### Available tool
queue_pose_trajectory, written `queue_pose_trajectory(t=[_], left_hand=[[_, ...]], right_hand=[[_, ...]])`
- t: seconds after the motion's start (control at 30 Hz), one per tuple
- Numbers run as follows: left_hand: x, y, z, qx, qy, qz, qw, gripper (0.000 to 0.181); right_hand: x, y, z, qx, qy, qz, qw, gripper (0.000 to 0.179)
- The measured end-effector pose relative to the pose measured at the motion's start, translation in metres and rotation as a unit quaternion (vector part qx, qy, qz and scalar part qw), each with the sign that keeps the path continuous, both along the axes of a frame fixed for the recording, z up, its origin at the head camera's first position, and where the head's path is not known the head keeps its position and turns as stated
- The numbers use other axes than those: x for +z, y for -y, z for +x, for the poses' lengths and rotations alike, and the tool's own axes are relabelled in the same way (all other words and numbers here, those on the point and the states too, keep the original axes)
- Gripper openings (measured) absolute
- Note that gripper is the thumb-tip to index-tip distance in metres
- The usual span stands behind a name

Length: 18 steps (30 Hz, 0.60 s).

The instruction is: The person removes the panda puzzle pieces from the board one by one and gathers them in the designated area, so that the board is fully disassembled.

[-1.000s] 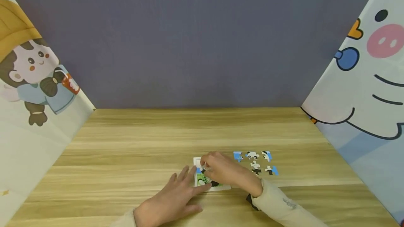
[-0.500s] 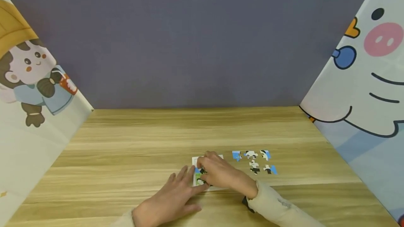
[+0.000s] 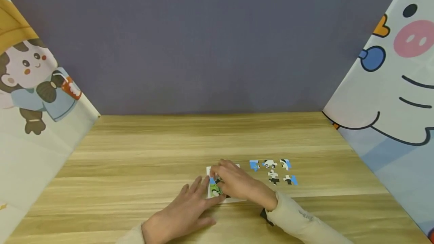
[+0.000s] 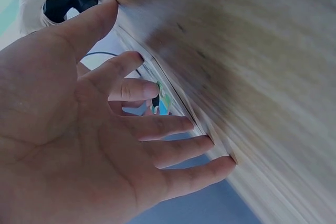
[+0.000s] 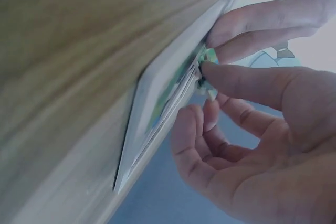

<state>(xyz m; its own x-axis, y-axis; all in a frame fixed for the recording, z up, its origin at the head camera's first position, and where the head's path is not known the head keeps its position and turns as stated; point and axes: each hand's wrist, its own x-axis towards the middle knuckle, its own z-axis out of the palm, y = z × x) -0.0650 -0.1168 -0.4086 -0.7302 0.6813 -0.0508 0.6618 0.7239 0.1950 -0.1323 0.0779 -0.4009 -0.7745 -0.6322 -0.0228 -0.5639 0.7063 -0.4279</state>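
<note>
A white-bordered jigsaw board (image 3: 208, 195) lies on the table, with green and blue picture parts showing between the hands. My left hand (image 3: 184, 209), fingers spread and fairly straight, touches the board's left side and lower edge. Over the board, my right hand (image 3: 237, 180) pinches a small jigsaw piece (image 5: 211, 56) with green on it between thumb and fingers. In the right wrist view the piece stands tilted at the board's surface. The head view has most of the board's middle and right hidden under the right hand.
Several loose panda jigsaw pieces lie right of the board, among them a blue piece (image 3: 254, 165), a panda-face piece (image 3: 269, 164) and a black-and-white piece (image 3: 273, 177). A dark object (image 3: 266, 217) shows by the right wrist. A grey wall (image 3: 210, 48) rises behind the table.
My right hand has shifted slightly left over the board and keeps working at the same spot. The left hand stays in place. The loose pieces lie as before.
</note>
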Motion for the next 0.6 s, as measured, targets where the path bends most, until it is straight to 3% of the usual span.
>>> queue_pose_trajectory(t=[0.23, 0.47, 0.6], left_hand=[[-0.0011, 0.0002, 0.0006, 0.001, 0.002, 0.003, 1.0000, 0.060], [-0.0024, 0.0035, 0.0012, -0.002, 0.031, 0.016, 0.9994, 0.060], [-0.0033, 0.0061, 0.0016, 0.003, 0.046, 0.025, 0.9986, 0.060]], right_hand=[[0.0064, -0.0068, -0.0068, 0.032, 0.018, -0.046, 0.9983, 0.014], [0.0069, -0.0068, -0.0053, 0.052, -0.012, -0.054, 0.9971, 0.019], [0.0079, -0.0092, -0.0050, 0.043, -0.026, -0.066, 0.9966, 0.026]])
